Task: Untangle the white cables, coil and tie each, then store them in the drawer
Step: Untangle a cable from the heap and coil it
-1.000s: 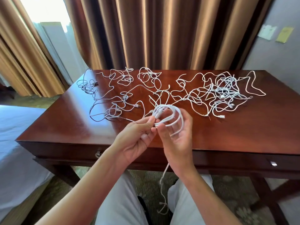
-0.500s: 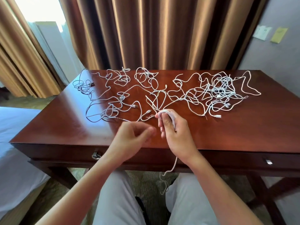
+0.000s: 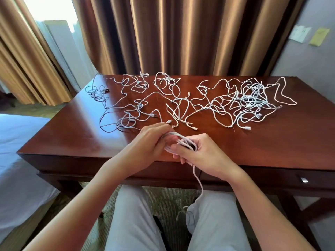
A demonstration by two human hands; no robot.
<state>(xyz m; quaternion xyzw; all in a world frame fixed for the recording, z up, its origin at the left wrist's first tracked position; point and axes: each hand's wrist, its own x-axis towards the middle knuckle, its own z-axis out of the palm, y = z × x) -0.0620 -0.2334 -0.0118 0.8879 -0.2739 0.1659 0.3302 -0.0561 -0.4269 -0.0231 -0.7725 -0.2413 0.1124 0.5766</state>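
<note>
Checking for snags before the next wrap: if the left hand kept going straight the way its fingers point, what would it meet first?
The left hand points right, toward the right hand. It would first meet the coiled cable held there, which it seems to touch already; depth is unclear.

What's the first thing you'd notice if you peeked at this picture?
First, the big mess of white cables sprawled across the far half of the shiny brown desk. Next, near the front edge, the left hand and right hand hold one cable wound into a small coil, with its loose tail dangling down to the person's lap. Behind the desk hang tall golden-brown curtains.
</note>
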